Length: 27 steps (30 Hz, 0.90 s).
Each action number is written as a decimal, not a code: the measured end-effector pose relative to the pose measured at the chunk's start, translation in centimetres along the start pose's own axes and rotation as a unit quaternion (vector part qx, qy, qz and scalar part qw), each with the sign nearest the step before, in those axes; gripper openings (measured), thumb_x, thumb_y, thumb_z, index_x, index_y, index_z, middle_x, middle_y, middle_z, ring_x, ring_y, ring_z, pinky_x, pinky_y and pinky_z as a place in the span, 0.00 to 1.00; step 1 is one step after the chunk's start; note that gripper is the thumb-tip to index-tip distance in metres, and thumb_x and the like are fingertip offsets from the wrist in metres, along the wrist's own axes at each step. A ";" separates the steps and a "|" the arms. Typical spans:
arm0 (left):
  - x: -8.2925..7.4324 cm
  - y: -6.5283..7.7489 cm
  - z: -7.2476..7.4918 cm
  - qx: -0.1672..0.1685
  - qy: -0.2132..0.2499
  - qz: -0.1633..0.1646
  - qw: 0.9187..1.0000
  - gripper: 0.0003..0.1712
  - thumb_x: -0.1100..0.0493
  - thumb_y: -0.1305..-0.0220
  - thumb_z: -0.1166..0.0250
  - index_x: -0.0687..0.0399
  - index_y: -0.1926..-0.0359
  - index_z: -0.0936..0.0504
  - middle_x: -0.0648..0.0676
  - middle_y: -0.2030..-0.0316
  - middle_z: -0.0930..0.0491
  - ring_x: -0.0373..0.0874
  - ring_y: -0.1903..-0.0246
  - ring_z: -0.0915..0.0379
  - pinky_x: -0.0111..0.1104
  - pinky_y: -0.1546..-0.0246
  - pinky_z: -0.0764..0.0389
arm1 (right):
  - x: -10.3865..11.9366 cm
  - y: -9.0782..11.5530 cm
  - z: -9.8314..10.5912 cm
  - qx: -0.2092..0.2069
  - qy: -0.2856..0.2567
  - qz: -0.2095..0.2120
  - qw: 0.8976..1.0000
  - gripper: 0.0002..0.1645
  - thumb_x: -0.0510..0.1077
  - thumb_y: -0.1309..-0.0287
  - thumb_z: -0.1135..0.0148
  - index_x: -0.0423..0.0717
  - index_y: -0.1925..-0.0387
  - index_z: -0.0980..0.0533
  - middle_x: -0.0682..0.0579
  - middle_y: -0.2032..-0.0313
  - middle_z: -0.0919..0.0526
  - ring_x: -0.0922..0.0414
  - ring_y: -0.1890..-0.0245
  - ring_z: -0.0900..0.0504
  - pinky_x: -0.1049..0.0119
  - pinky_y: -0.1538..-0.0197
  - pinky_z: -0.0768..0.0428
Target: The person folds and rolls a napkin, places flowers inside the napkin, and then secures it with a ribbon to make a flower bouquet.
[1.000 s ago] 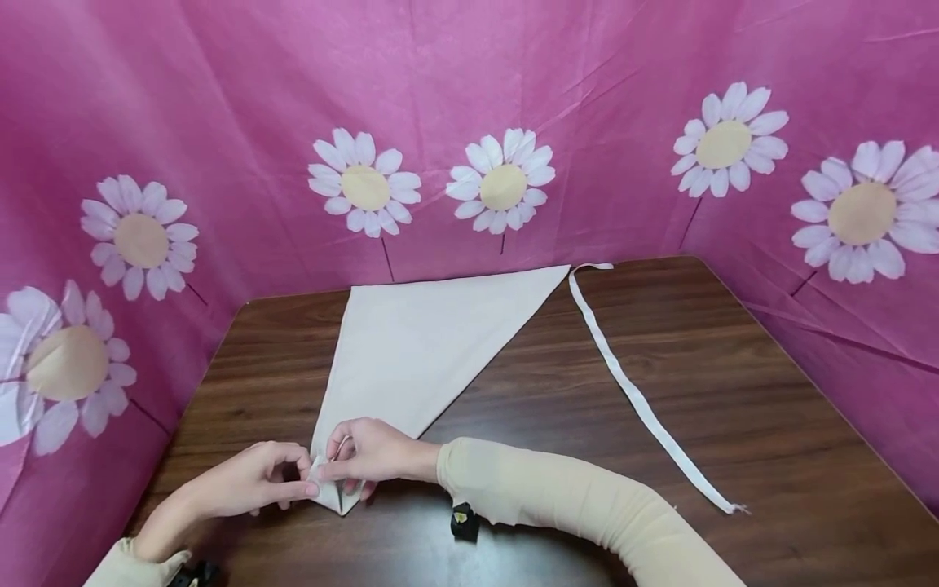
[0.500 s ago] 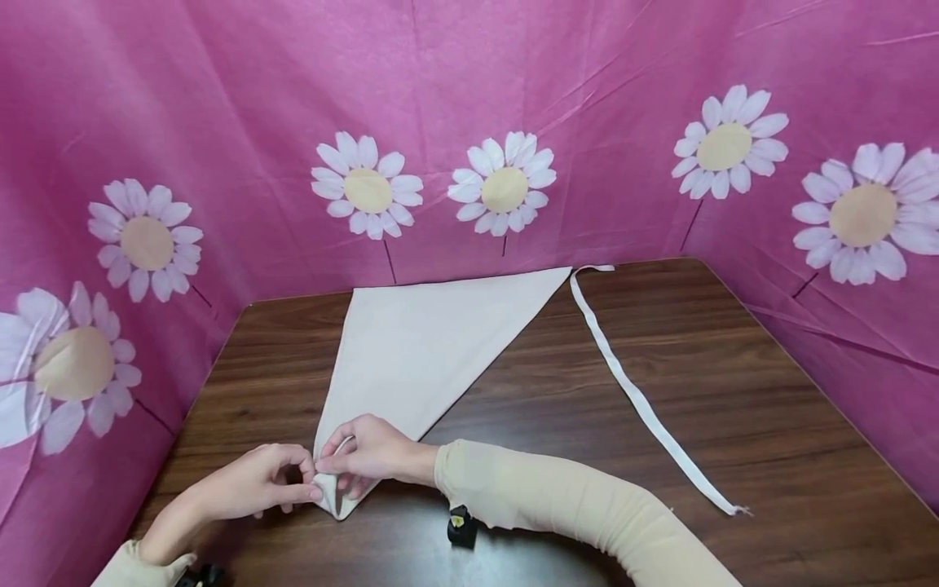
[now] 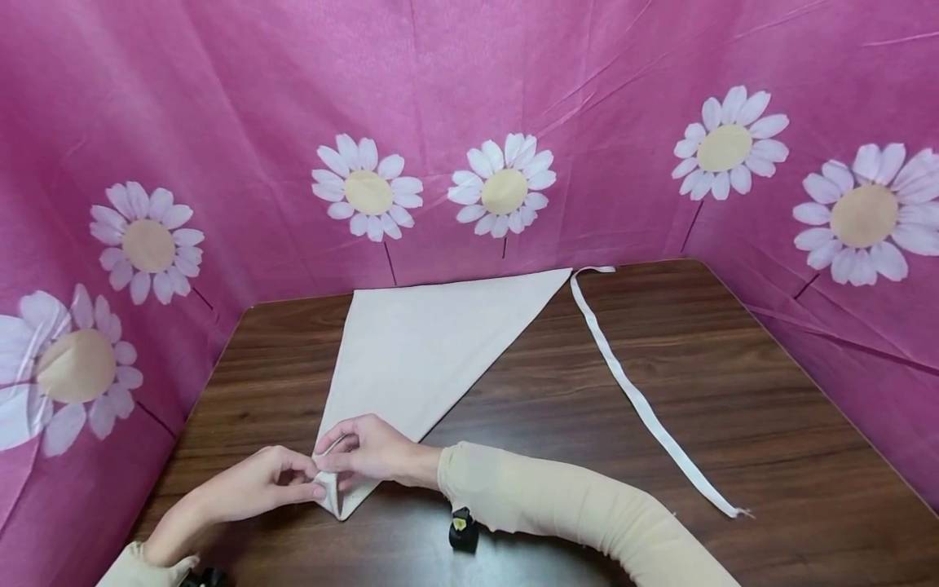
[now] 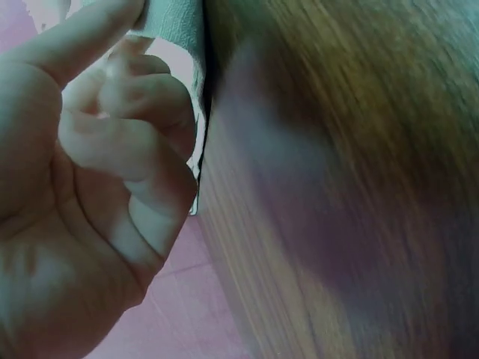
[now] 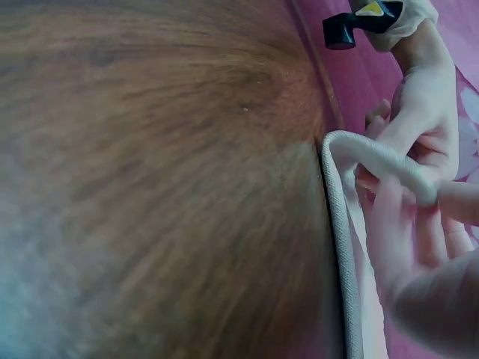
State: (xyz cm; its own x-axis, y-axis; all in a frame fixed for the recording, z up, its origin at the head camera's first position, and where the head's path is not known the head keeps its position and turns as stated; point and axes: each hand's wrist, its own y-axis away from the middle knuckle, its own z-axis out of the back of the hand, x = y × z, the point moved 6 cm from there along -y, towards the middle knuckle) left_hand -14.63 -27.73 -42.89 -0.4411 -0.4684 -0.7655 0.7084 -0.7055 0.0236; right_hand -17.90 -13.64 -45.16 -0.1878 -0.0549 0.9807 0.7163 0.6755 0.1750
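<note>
A cream cloth (image 3: 418,350), folded to a tapering shape, lies flat on the wooden table, its narrow tip toward the person. At that tip my left hand (image 3: 257,485) pinches the turned-up edge from the left, thumb and forefinger together. From the right, my right hand (image 3: 377,447) pinches the same small fold between thumb and forefinger, close beside the left fingertips. The right wrist view shows the cloth's raised edge (image 5: 382,161) running up to the right fingers. In the left wrist view the fold (image 4: 176,26) is partly cut off at the top.
A long white fabric strip (image 3: 638,399) with a frayed end lies along the right side of the dark wooden table (image 3: 704,367). A pink curtain (image 3: 455,65) printed with daisies stands behind and at both sides. Black cameras (image 3: 462,530) sit at the wrists.
Right thumb and fingers have shifted slightly left and up along the fold, close to the left fingertips. The left hand keeps its pinch. The cloth body and strip stay put.
</note>
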 end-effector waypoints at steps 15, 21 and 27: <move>0.5 0.3 -0.4 0.012 0.043 0.087 0.995 0.06 0.57 0.26 0.38 0.48 0.63 0.18 0.50 0.81 0.24 0.32 0.85 0.30 0.29 0.94 0.29 | -0.1 1.1 1.1 -0.041 0.153 -0.052 0.986 0.10 0.47 0.40 0.27 0.51 0.73 0.20 0.51 0.84 0.20 0.60 0.87 0.25 0.64 0.85 0.22; 0.3 0.3 -0.2 0.012 0.039 0.079 0.996 0.06 0.57 0.26 0.38 0.47 0.63 0.18 0.49 0.81 0.23 0.33 0.85 0.28 0.30 0.94 0.28 | 0.1 0.9 1.3 -0.027 0.169 -0.040 0.984 0.08 0.44 0.42 0.25 0.51 0.72 0.19 0.51 0.84 0.19 0.59 0.85 0.23 0.63 0.85 0.21; 0.4 0.3 -0.3 0.014 0.042 0.076 0.996 0.06 0.57 0.26 0.38 0.47 0.63 0.18 0.51 0.81 0.23 0.34 0.84 0.27 0.31 0.93 0.27 | 0.2 0.7 1.5 -0.020 0.193 -0.027 0.981 0.07 0.43 0.42 0.25 0.50 0.72 0.17 0.50 0.84 0.20 0.59 0.86 0.23 0.63 0.85 0.21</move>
State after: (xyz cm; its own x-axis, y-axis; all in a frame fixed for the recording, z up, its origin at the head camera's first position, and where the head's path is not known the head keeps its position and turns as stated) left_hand -14.41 -28.00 -43.38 -0.2812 -0.5260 -0.8027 0.7470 -0.6450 0.1610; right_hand -18.43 -12.04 -45.00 0.0360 -0.3689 0.9288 0.7398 0.6347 0.2234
